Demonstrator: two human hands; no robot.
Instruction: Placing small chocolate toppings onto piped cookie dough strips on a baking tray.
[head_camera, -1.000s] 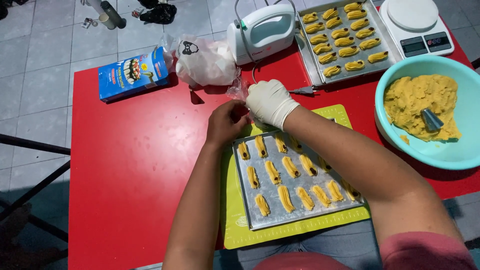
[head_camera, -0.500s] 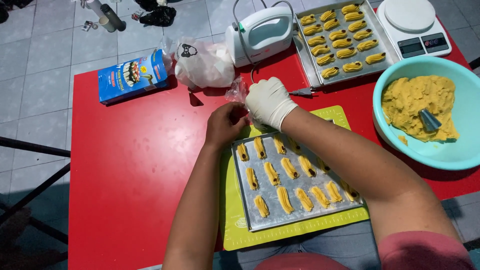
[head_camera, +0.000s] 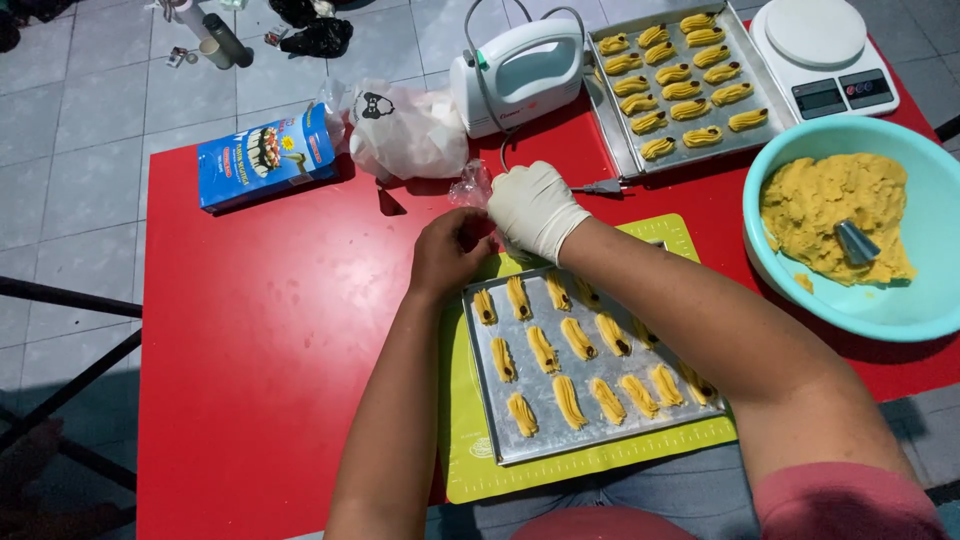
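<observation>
While both hands meet at the far edge of the near baking tray (head_camera: 480, 385), the clear piping bag (head_camera: 470, 187) is pinched between them: the bare left hand (head_camera: 450, 250) has its fingers curled onto the crumpled plastic, and the gloved right hand (head_camera: 535, 208) is clenched around the bag's body, so both are grasping it. The bag sits just beyond the tray's far rim, over the red table (head_camera: 270, 330); its nozzle end is hidden under the glove.

On that tray lie piped dough strips (head_camera: 570, 400) in three rough rows, some topped with a dark dot. The near-left corner of the tray is bare metal, and the right side is partly hidden by the forearm, so my judgement is that this tray is mostly filled but not finished.

Under the tray lies a green mat (head_camera: 590, 465). Beyond the tray, to its far right, a second tray (head_camera: 625, 140) is fully covered with piped pieces, which looks like a completed batch. Right of the near tray, a turquoise bowl (head_camera: 900, 310) holds a large mound of yellow dough (head_camera: 815, 215) with a metal nozzle (head_camera: 858, 240) resting in it, so plenty seems left to pipe. Farther off stand a white hand mixer (head_camera: 520, 70), a kitchen scale (head_camera: 820, 50), a white plastic bag (head_camera: 405, 135) and a blue box (head_camera: 265, 155).
</observation>
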